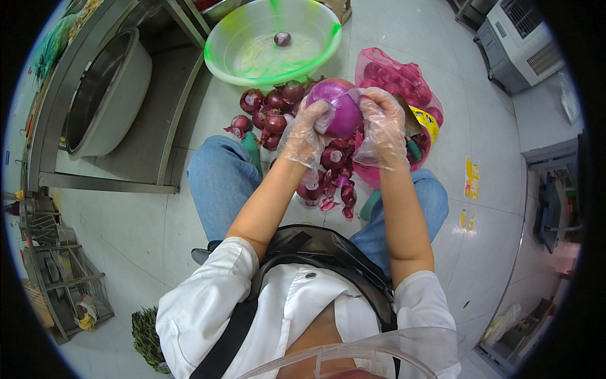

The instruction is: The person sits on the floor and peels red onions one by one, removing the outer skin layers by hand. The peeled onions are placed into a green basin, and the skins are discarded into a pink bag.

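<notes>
My left hand (307,128), in a clear plastic glove, grips a large purple onion (343,106), its surface partly peeled and glossy. My right hand (383,121), gloved alike, has its fingertips pinched at the onion's right side, on what looks like a piece of its skin. Below my hands, red onions (275,122) lie in a heap on the tiled floor, with loose skins (330,204) near my feet. A pink mesh bag (400,78) of onions lies beyond and beside my right hand. One onion (282,39) rests inside a pale green plastic basin (227,71).
A steel shelf unit (109,182) holding a large metal basin (128,94) stands at the left. A white and grey air cooler (516,42) is at the upper right. A bundle of green stalks (147,338) lies at the lower left.
</notes>
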Demonstrator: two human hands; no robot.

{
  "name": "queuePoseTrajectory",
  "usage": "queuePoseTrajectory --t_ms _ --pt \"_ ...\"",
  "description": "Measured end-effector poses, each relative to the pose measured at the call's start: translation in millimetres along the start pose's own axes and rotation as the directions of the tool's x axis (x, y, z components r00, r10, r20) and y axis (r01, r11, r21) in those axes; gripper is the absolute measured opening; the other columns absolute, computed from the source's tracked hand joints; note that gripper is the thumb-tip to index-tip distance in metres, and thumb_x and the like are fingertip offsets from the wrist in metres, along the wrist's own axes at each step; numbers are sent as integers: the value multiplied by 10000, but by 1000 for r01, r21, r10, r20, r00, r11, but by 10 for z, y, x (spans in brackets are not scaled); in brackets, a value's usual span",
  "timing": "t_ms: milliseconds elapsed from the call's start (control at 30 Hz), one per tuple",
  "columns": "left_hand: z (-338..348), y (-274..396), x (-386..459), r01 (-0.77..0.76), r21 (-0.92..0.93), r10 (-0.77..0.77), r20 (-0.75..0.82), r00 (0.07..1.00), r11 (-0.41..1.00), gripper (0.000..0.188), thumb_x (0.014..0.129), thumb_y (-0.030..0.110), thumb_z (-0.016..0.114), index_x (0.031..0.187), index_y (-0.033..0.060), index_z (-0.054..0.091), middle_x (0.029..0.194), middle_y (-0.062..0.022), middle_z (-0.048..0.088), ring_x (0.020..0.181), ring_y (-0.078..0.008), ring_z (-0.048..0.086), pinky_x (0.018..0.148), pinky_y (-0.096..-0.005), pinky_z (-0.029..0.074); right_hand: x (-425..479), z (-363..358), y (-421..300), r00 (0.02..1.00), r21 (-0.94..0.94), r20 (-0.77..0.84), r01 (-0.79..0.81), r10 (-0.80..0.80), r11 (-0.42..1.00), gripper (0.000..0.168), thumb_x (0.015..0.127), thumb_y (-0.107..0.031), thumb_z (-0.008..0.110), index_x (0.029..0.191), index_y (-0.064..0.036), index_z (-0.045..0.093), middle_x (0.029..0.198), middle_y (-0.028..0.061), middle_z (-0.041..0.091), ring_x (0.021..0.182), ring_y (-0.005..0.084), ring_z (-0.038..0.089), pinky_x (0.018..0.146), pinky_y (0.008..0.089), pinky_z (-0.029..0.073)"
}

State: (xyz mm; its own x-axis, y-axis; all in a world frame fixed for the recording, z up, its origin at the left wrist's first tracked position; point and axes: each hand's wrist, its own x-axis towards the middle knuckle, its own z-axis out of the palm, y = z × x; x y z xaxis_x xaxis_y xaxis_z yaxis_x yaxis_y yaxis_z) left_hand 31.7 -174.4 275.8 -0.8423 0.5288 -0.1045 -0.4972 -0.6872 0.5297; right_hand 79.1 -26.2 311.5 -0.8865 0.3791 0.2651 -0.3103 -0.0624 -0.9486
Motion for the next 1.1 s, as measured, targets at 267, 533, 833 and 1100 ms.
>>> queuePoseTrajectory --t_ms 267,533,833,1100 --pt "-198 128 21 -54 -107 68 137 988 993 733 724 200 765 1363 45 441 1281 -129 561 1188 -308 563 1011 -505 489 264 -580 -95 940 60 -290 -170 180 984 170 860 -83 693 1005 -23 629 725 14 591 596 96 544 525 267 469" --pt "-85 182 22 -148 163 133 100 986 975 779 658 154 783 1357 58 453 1190 -64 584 1028 -180 596 925 -313 508 41 -404 -242 991 -453 130 25 39 891 209 812 9 667 1022 14 664 990 52 653 845 120 606 787 287 499" --pt "-145 87 36 -15 239 -15 123 992 971 757 669 188 801 1337 49 473 1125 -50 600 969 -150 597 843 -267 505 32 -244 -411 838 -564 408 543 -361 623 128 800 -60 718 903 -1 671 873 106 676 791 244 638 732 335 498" --pt "-82 5 -9 87 188 -120 176 977 978 705 734 268 771 1336 44 480 1233 -93 582 1139 -211 570 1006 -377 463 0 -312 -394 899 -474 354 410 -258 779 151 803 -92 730 897 7 663 856 75 673 763 165 597 707 301 483"
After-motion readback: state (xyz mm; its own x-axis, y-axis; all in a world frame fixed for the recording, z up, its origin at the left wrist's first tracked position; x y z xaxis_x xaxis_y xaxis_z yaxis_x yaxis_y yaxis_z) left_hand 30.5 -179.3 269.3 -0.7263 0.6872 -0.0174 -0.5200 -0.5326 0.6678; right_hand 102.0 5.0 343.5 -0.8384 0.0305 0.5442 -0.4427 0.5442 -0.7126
